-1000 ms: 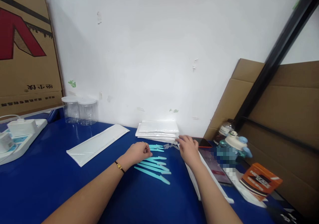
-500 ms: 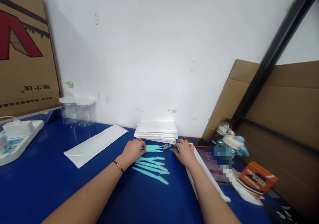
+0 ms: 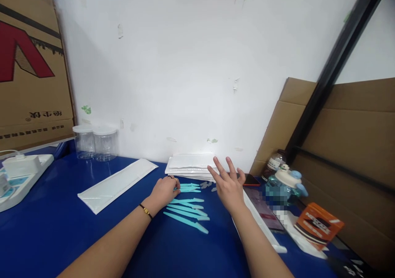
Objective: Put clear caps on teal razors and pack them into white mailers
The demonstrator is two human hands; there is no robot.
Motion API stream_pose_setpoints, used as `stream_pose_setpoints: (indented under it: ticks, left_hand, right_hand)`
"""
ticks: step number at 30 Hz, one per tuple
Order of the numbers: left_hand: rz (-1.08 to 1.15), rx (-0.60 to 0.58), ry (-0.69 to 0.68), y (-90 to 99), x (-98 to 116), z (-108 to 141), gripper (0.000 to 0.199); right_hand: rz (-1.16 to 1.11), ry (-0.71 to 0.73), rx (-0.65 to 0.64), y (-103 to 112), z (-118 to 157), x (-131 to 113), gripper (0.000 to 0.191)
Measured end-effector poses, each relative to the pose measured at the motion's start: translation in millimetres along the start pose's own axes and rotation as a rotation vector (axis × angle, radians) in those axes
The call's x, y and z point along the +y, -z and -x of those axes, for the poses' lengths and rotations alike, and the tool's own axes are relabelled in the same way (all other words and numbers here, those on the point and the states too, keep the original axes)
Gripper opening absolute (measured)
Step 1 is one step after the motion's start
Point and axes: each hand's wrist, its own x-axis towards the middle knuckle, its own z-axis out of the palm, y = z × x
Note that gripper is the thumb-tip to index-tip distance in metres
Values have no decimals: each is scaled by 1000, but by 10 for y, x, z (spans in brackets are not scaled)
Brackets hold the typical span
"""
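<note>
My left hand point(image 3: 166, 191) rests on the table with its fingers closed over the left ends of a small upper group of turquoise eyebrow razors point(image 3: 189, 188). Its grip is partly hidden by the fingers. Below it, several more eyebrow razors point(image 3: 185, 219) lie fanned out, blades toward the right. My right hand point(image 3: 230, 187) is raised over the table, fingers spread and holding nothing. Just left of it are small greyish blade covers point(image 3: 206, 185). Behind both hands sits a stack of white padded envelopes point(image 3: 188, 167).
A single white envelope point(image 3: 119, 185) lies to the left, another long white packet point(image 3: 262, 220) beneath my right forearm. Two clear jars point(image 3: 105, 146) and a power strip point(image 3: 31, 183) stand left. At right are a phone point(image 3: 251, 181), a teal bottle point(image 3: 282, 185) and an orange pouch point(image 3: 319, 226).
My right hand has lifted off the table near the blade covers and its fingers have spread. My left hand stays by the upper razors. The view has tilted slightly.
</note>
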Motion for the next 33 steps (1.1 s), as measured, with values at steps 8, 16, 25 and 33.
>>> stream_pose_setpoints:
  ticks: [8,16,25,33]
  left_hand:
    - [23,2,-6,32,12,12,6]
    - [134,-13,-8,47,8,11,6]
    - [323,-12,-22,-2,-23,-10,12]
    - [498,0,-72,-20,-83,-45,26]
  right_hand:
    - [-187,-179,-279,-292,89,242,26]
    - [-202,-142,-563,-500,142,251,14]
    - [-536,-216,-495,-462,123,149,11]
    - [-933,-378,-323,-413,96,163,17]
